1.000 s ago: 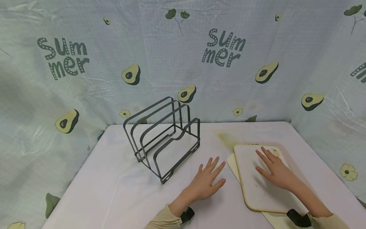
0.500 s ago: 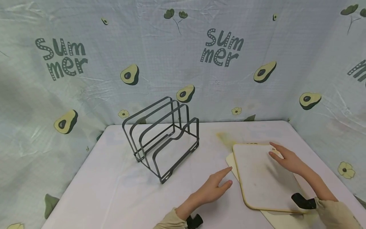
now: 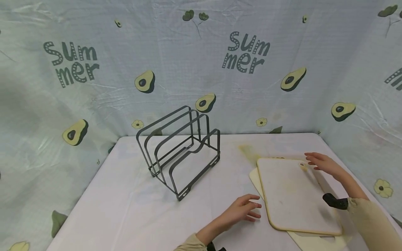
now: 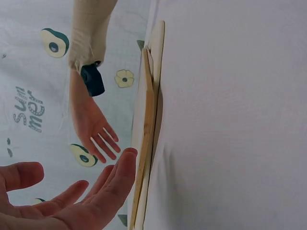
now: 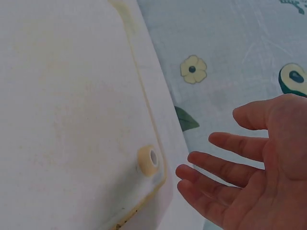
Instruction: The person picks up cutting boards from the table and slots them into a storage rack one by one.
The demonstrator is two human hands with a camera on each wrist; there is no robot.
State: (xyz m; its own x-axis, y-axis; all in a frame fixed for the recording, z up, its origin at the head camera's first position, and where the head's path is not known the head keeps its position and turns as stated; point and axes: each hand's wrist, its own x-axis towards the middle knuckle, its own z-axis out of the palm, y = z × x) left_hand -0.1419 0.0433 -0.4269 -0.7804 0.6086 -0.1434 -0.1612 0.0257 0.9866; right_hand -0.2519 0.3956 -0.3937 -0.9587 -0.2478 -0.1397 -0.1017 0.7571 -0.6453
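Observation:
A white cutting board [image 3: 292,195] with a yellow edge lies flat at the right of the table. A cream board [image 3: 309,242] sticks out from beneath it at the lower left. My left hand [image 3: 240,212] hovers just left of the boards, fingers loosely bent and holding nothing. At the far right corner, near the board's yellow-rimmed hole [image 5: 147,160], my right hand [image 3: 326,165] hangs with spread, relaxed fingers. In the left wrist view the boards' edges [image 4: 149,120] appear side-on, close to my left fingertips. Neither hand visibly grips anything.
A dark metal rack [image 3: 179,157] with several upright wire frames stands left of the middle. The table [image 3: 125,209] has a white cover with a yellowish stain [image 3: 248,151] behind the boards. A patterned curtain [image 3: 176,69] encloses the back and sides.
My right hand has moved from over the board to its far right corner. My left hand has moved right and nearer to me, turning so its fingers point right. Boards and rack stay put.

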